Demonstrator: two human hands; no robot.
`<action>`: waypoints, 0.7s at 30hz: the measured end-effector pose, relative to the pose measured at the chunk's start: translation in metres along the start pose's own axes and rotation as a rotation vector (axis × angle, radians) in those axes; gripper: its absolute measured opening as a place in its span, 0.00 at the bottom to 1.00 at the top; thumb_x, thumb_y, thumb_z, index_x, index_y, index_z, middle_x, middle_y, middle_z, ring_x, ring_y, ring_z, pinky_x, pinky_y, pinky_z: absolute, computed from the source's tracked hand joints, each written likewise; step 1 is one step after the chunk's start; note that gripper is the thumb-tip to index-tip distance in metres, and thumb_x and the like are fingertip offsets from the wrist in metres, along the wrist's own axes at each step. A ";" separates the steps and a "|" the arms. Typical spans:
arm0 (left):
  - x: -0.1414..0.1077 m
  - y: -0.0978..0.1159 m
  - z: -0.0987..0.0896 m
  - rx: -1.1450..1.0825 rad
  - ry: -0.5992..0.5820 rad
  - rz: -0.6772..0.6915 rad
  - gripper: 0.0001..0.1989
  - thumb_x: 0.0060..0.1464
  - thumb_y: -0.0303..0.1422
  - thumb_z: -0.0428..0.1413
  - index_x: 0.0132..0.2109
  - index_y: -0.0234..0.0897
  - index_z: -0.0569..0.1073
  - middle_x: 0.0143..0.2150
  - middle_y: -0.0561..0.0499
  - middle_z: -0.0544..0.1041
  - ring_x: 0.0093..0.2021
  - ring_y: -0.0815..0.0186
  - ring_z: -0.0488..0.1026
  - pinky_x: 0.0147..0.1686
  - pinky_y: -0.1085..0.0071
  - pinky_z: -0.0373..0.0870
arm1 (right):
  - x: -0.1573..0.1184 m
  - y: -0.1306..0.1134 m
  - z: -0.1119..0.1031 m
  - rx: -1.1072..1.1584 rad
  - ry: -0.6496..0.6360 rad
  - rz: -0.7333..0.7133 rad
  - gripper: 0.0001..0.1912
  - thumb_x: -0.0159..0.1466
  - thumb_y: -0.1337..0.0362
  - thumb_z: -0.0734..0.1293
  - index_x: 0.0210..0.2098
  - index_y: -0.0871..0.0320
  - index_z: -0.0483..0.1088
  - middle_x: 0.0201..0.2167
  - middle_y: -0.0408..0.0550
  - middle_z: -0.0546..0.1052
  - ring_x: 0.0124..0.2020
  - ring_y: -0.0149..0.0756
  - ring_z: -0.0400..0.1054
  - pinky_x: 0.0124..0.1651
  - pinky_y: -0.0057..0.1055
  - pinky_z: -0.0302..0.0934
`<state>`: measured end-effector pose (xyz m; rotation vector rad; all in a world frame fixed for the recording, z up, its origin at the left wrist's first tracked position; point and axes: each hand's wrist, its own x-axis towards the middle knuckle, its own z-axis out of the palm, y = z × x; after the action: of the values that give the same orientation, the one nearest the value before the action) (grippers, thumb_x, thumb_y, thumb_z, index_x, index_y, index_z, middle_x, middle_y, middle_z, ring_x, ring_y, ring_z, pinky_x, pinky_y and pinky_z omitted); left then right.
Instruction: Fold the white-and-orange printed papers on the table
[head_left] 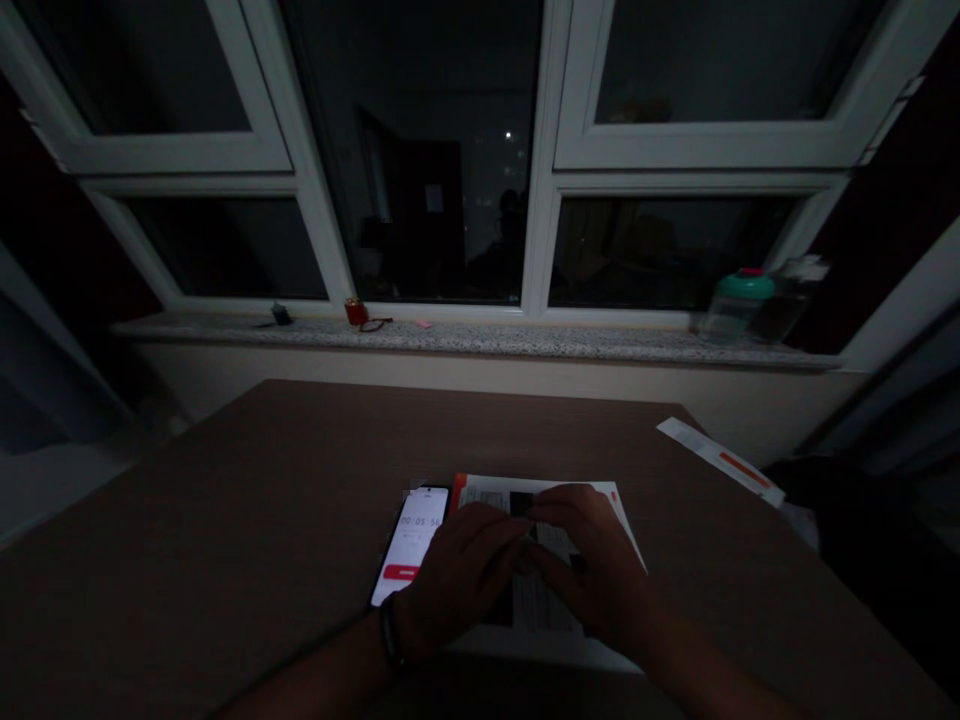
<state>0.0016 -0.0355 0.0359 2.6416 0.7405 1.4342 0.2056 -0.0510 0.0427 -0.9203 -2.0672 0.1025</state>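
Observation:
A printed paper booklet [555,640] with an orange corner and dark picture blocks lies on the brown table. Over it my left hand [466,568], with a dark band at the wrist, bends its fingers inward. My right hand [596,560] comes from the other side, its fingertips meeting those of the left. Both look pinched together above the page; anything between them is too dark and small to name. Just left of the booklet, a lit phone [412,535] shows a running-time display and a red button, its lower right partly covered by my left hand.
A white paper strip [720,460] with an orange bar sticks out over the table's right edge. On the granite windowsill [480,335] stand a small red jar [355,312], a small dark bottle [280,314] and a teal-lidded container [739,305]. The room is dim.

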 end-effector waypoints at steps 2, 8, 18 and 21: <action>-0.001 -0.001 0.001 -0.013 -0.001 -0.005 0.10 0.65 0.25 0.52 0.52 0.37 0.69 0.41 0.47 0.76 0.40 0.64 0.73 0.41 0.68 0.71 | 0.000 0.002 0.001 0.026 0.022 0.026 0.08 0.65 0.67 0.66 0.44 0.54 0.66 0.40 0.48 0.73 0.42 0.41 0.66 0.44 0.39 0.60; -0.007 -0.009 0.006 -0.038 -0.013 -0.114 0.10 0.65 0.27 0.53 0.52 0.38 0.69 0.43 0.47 0.76 0.44 0.62 0.73 0.44 0.68 0.68 | 0.000 0.006 0.003 0.116 0.080 0.189 0.03 0.65 0.67 0.65 0.35 0.54 0.67 0.31 0.45 0.72 0.35 0.38 0.66 0.39 0.34 0.60; -0.005 -0.006 0.007 -0.184 -0.134 -0.284 0.07 0.67 0.29 0.50 0.47 0.40 0.72 0.39 0.50 0.74 0.39 0.65 0.72 0.39 0.71 0.66 | 0.005 0.004 0.000 0.292 -0.043 0.399 0.05 0.65 0.63 0.64 0.35 0.55 0.72 0.30 0.42 0.74 0.32 0.34 0.68 0.38 0.29 0.61; -0.003 -0.005 0.008 -0.224 -0.132 -0.347 0.06 0.66 0.30 0.50 0.46 0.40 0.72 0.38 0.51 0.74 0.37 0.66 0.72 0.37 0.72 0.66 | 0.005 0.009 0.002 0.315 -0.060 0.479 0.07 0.65 0.61 0.64 0.33 0.55 0.72 0.26 0.41 0.72 0.29 0.33 0.66 0.34 0.28 0.59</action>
<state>0.0046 -0.0312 0.0281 2.2759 0.9089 1.1636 0.2074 -0.0408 0.0410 -1.1994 -1.7760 0.6953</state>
